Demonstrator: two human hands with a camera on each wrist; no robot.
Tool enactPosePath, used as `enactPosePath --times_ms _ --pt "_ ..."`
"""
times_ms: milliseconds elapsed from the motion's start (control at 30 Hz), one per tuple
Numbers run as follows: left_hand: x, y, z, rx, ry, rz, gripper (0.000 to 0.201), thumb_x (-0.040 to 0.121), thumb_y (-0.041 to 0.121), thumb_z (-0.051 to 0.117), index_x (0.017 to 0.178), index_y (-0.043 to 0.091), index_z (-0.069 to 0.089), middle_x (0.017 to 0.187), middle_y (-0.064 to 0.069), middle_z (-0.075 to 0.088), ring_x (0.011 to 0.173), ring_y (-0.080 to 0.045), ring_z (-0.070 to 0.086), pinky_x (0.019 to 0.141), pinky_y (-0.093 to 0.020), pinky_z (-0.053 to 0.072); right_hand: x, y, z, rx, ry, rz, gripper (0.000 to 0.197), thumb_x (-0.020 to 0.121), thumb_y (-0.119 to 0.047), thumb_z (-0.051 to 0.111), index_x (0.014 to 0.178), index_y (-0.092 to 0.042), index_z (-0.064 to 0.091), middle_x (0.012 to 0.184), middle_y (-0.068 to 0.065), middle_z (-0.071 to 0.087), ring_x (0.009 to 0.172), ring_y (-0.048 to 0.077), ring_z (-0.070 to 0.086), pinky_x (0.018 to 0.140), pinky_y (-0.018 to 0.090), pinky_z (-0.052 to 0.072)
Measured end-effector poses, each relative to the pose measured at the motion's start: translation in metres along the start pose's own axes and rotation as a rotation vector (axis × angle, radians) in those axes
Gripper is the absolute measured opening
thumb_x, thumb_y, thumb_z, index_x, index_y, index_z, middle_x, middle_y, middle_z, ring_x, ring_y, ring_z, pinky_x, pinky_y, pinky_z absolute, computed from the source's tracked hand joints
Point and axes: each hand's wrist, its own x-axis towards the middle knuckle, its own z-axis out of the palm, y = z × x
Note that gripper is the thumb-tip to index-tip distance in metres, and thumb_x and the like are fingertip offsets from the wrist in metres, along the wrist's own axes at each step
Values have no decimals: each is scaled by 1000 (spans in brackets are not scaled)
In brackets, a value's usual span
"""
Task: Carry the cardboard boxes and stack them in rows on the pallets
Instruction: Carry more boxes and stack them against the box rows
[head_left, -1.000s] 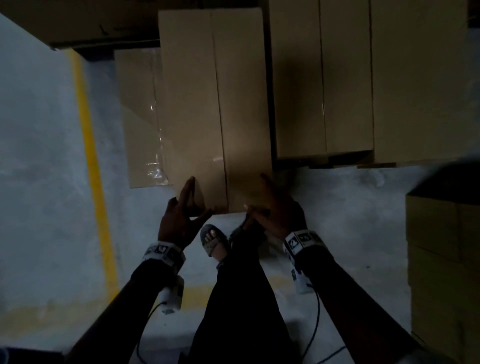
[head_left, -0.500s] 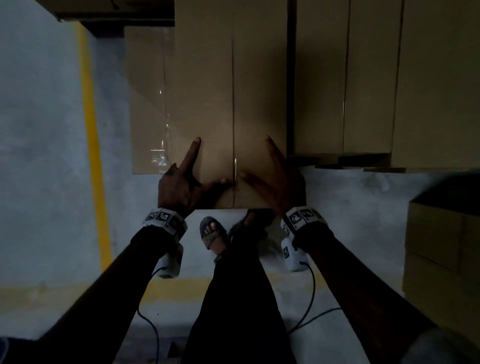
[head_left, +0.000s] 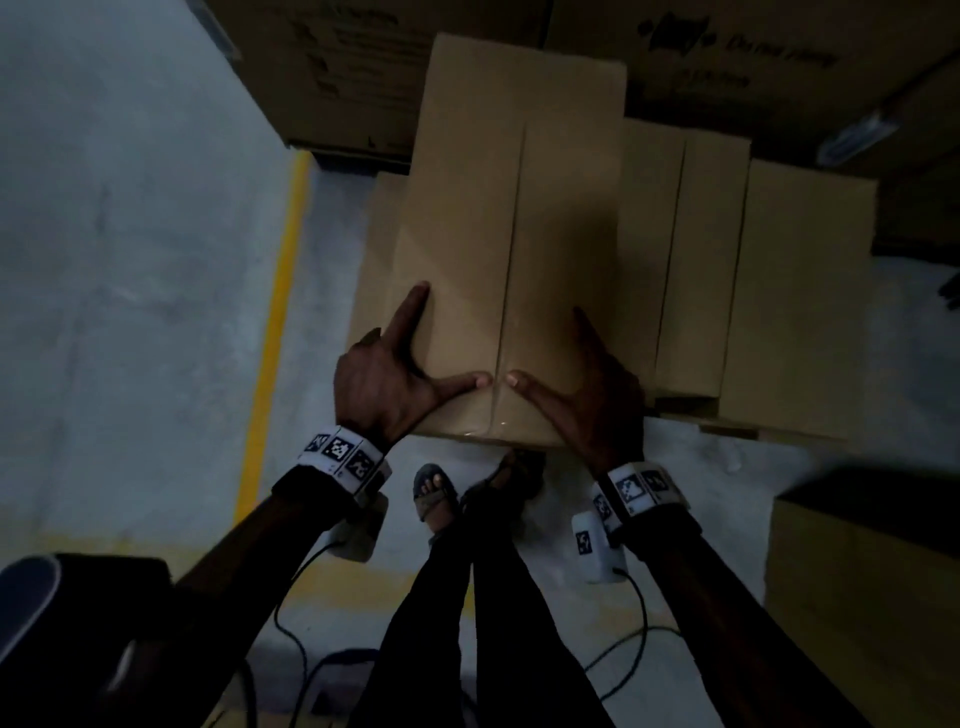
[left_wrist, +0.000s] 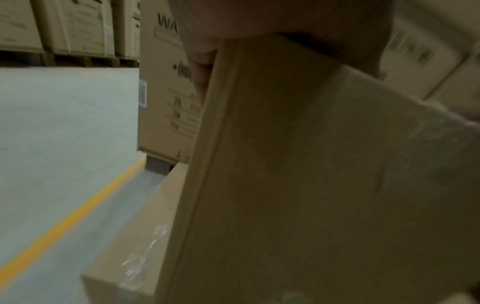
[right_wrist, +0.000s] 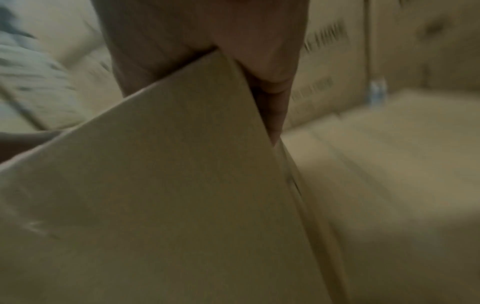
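- While both hands gripped its near end, the cardboard box (head_left: 514, 244) was held above a lower box (head_left: 371, 270) that lay on the floor side of the row, its long axis pointing away from the person.
- The left hand (head_left: 384, 382) clasped the near left corner: index finger stretched along the left edge, thumb laid across the top toward the centre seam.
- The right hand (head_left: 587, 395) clasped the near right corner in mirror fashion, its thumb tip just beside the left thumb tip at the seam.
- In the left wrist view, fingers (left_wrist: 201, 70) wrapped over the box edge; the right wrist view showed the same on the opposite side, though blurred.
- To the right of the held box, more plain boxes (head_left: 691, 260) stood side by side in a row, touching one another.
- Larger printed cartons (head_left: 353, 67) stood behind the row.
- A yellow floor line (head_left: 275, 322) ran along the grey concrete to the left.
- The person's sandalled foot (head_left: 434, 491) stood below the near end of the box.
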Motion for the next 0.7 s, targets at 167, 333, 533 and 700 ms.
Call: enactPosePath --times_ms 167,333,533,700 --pt "-32 49 -80 -113 127 -18 122 53 105 53 157 50 20 111 -10 71 98 -29 69 83 -34 55 -24 -56 -81 -111 45 -86 110 69 -89 63 159 -53 9 152 7 50 136 35 49 113 44 38" --pt "-62 83 -148 -205 307 -30 122 54 102 58 157 48 23 119 -4 70 106 -24 68 88 -36 57 -46 -108 -140 -159 141 -278 108 70 -92 57 159 -52 11 140 11 59 123 35 59 103 43 48" --pt "-113 116 -195 -260 458 -117 119 57 95 65 157 46 25 125 -4 70 114 -26 66 93 -36 51 -70 -147 -196 -150 122 -453 107 67 -95 54 157 -56 13 141 12 61 124 37 58 106 49 49" --pt "-131 137 -216 -301 596 -203 119 57 95 66 158 47 22 124 -4 70 113 -26 67 93 -35 51 -66 -182 -234 -197 108 -615 108 64 -96 59 154 -63 9 133 10 64 125 32 56 105 43 45"
